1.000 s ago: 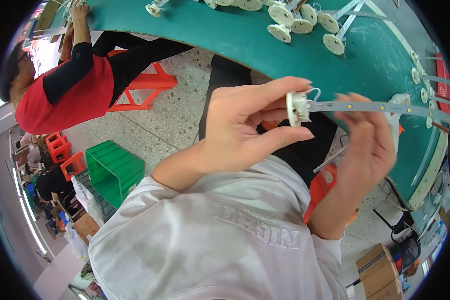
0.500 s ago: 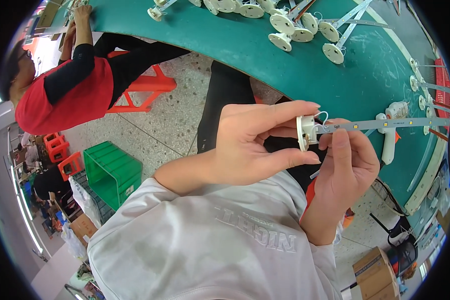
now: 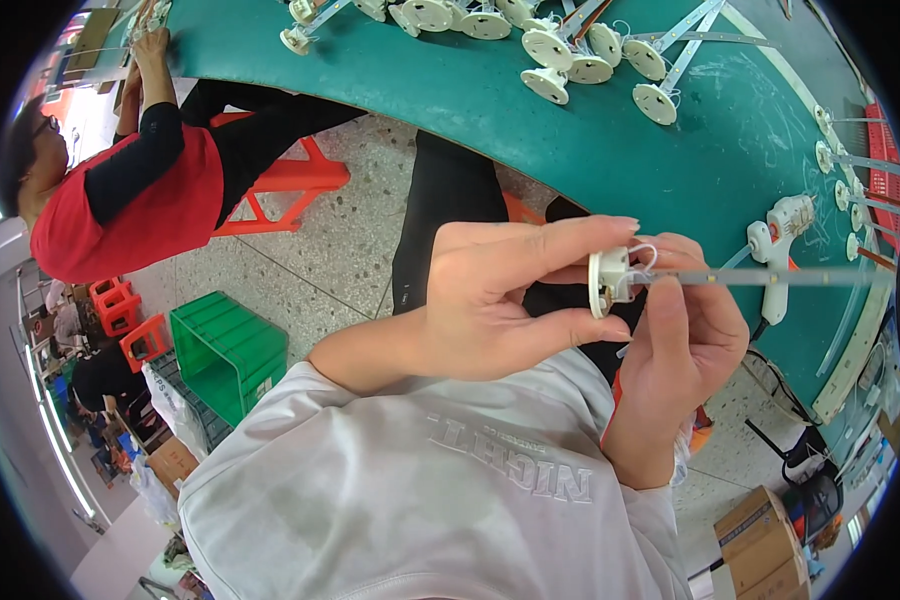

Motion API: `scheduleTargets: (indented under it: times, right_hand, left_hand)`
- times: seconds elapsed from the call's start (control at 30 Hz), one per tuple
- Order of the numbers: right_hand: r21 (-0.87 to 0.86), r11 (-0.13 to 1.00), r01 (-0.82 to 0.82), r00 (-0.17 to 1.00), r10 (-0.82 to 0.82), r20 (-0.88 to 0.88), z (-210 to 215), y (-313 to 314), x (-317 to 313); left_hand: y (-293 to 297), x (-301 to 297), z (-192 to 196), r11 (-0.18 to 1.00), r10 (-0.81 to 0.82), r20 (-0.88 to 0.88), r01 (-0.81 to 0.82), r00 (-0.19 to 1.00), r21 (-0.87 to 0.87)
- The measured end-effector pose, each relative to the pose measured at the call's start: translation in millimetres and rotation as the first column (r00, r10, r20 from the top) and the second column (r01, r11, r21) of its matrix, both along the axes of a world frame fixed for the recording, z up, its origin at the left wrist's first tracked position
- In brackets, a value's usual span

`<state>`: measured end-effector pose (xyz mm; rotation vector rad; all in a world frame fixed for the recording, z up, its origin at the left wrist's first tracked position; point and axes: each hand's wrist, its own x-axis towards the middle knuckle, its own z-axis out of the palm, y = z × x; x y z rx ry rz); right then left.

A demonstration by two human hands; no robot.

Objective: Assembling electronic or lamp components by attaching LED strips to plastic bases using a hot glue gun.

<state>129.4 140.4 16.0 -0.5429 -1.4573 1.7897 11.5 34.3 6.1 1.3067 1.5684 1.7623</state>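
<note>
Between the thumb and fingers of my left hand (image 3: 500, 300) is a round white plastic end cap (image 3: 598, 284), its disc facing my palm. A small white block and a thin looped wire sit on its far side. From there a narrow LED strip (image 3: 770, 279) runs out to the right, blurred along its length. My right hand (image 3: 695, 335) pinches the strip close to the cap, thumb in front and fingers behind. Beyond it, a white glue gun (image 3: 778, 250) lies on the green table (image 3: 660, 180).
Several white discs with strips (image 3: 570, 50) stand along the table's far side, more at its right edge (image 3: 845, 190). A co-worker in red (image 3: 140, 200) sits at the left on a red stool (image 3: 300, 180). A green crate (image 3: 230, 350) and cardboard boxes (image 3: 765, 545) are on the floor.
Both hands have shifted slightly down and left with the cap and strip. The strip's lit face has turned, so its LEDs show less plainly. My grip looks the same.
</note>
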Motion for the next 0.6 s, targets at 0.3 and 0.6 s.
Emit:
scheduleTargets:
  times: [0.3,0.6]
  right_hand:
    - [0.101,0.993,0.066,0.995,-0.058,-0.082,-13.1,-0.8,2.3]
    - [0.291,0.956,0.029,1.000,-0.029,-0.004,-11.1,21.0,2.4]
  left_hand:
    - [12.3,9.5,4.8,0.996,0.083,-0.092,-0.079,0.992,0.037]
    - [13.0,10.3,8.8,0.999,0.045,0.035,-0.045,0.998,-0.006]
